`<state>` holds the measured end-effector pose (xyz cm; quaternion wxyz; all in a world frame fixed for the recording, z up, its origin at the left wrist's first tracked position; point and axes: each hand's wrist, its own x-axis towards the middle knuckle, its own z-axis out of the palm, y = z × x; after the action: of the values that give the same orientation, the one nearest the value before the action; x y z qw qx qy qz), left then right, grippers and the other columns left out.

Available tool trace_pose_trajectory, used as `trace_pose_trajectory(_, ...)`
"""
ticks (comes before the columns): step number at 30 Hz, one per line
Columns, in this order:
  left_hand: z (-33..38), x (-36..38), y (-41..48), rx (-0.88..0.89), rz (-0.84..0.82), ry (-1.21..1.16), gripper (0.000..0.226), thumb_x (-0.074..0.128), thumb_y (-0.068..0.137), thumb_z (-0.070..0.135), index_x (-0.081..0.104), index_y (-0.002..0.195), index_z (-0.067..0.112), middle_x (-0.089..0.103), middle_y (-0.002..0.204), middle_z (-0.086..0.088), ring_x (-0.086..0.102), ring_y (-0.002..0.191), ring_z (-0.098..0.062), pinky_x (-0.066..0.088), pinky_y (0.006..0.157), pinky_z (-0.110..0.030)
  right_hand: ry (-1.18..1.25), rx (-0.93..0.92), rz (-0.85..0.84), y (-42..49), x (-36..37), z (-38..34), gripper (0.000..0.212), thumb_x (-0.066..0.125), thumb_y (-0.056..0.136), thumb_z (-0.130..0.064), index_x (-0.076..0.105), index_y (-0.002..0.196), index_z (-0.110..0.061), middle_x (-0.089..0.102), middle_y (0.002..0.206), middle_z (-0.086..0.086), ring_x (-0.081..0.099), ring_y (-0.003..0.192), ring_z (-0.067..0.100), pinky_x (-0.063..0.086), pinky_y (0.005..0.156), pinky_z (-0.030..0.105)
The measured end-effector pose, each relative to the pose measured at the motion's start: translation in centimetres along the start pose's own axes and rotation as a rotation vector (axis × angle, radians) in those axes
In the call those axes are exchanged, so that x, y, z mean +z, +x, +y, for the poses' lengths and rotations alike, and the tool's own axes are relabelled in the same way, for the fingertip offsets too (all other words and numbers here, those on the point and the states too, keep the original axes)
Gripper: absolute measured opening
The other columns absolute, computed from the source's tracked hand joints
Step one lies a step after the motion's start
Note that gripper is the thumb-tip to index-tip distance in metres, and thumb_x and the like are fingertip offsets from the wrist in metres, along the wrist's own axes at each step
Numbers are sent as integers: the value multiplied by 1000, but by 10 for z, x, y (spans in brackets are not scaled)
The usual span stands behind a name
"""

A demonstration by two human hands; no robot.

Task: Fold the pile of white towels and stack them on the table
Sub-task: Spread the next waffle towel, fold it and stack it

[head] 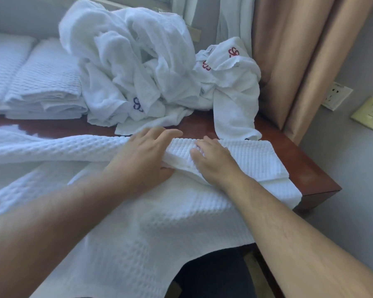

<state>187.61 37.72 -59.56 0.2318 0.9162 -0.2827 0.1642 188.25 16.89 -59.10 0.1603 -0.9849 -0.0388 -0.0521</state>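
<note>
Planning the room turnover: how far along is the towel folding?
Done: two folded stacks at the table's far left. In hand: the left hand and right hand are folding a waffle towel. Left: the crumpled pile behind.

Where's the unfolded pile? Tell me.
In the head view, the pile sits at the table's far edge, centre to right, between the folded stacks on the left and the curtain on the right.
</note>
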Motion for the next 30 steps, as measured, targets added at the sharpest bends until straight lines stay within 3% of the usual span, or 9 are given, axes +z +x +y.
trace_pose_trajectory(2,-18,-18,-11,-162,7,193,84,72,80,48,30,151,33,43,145,-1,38,133,-28,25,114,-39,-86,9,-9,0,5,-3,37,36,103,-39,59,118,-15,47,108,-3,45,116,23,36,106,49)
trace_pose_trajectory(4,-43,-39,-33,-288,2,321,82,69,79,56,36,150,30,47,143,-5,42,131,-32,22,115,-44,-141,74,-51,4,1,-8,45,35,103,-43,58,124,-11,53,119,4,46,120,27,37,105,50)
trace_pose_trajectory(7,-73,-68,-66,-394,-71,217,66,66,81,58,47,141,38,53,132,5,49,121,-19,33,97,-34,-64,96,-77,19,-2,-49,43,35,102,-44,59,83,-14,60,96,3,56,100,28,43,78,40)
trace_pose_trajectory(10,-91,-89,-82,-371,-113,82,63,69,82,57,49,139,40,52,133,13,49,119,-10,36,93,-30,336,-165,1,17,10,-122,48,41,102,-45,45,59,-24,51,65,-10,49,67,6,33,59,30)
trace_pose_trajectory(12,-106,-100,-93,-389,-68,192,66,69,81,59,51,139,36,55,136,7,50,127,-19,38,104,-38,432,-323,-10,6,29,-150,39,42,102,-47,63,76,-27,62,82,-11,57,83,8,44,74,33)
trace_pose_trajectory(15,-125,-109,-115,-505,-22,292,65,58,77,72,57,132,37,60,130,7,51,126,-20,36,107,-43,103,-473,51,-1,59,-157,42,40,101,-51,65,119,-22,67,112,-2,56,109,23,41,95,42)
trace_pose_trajectory(22,-148,-102,-101,-503,144,147,39,61,79,62,67,111,41,59,108,20,47,109,-4,33,95,-31,33,-520,142,31,72,-162,54,46,97,-58,60,131,-18,64,120,1,53,115,26,35,96,41)
trace_pose_trajectory(26,-157,-117,-89,-511,-77,50,39,72,78,59,66,112,42,59,109,20,55,103,-1,42,86,-25,71,-590,328,33,74,-160,39,60,92,-51,72,112,-19,62,105,2,54,102,28,40,88,42)
trace_pose_trajectory(30,-167,-159,-80,-580,-342,-132,48,55,75,84,63,114,58,64,99,37,58,96,15,45,91,-27,197,-696,364,31,74,-160,27,73,88,-40,75,102,-17,55,94,3,57,84,26,50,77,43)
